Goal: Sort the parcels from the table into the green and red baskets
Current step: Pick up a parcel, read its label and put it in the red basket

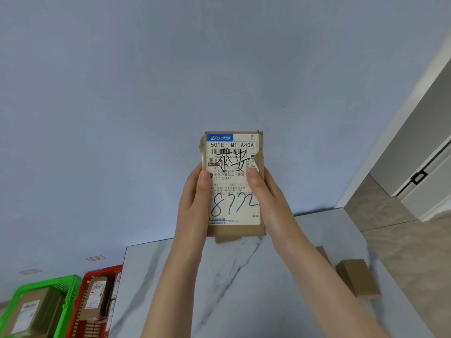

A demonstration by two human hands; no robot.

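Parcel [233, 181] held up in both hands, label facing the camera.
Left hand [195, 203] and right hand [264, 198] grip its edges; both baskets [70, 286] at 8 o'clock already hold parcels, more remain on the table [219, 276] at 4 o'clock.

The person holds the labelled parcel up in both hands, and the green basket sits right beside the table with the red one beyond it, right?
Not quite: the head view shows the red basket right beside the table, the green basket beyond it. The left hand and right hand do hold the parcel up.

Soft, even, bluish daylight; faint shadows; wide-angle bending at edges; lower-left corner slightly blurred.
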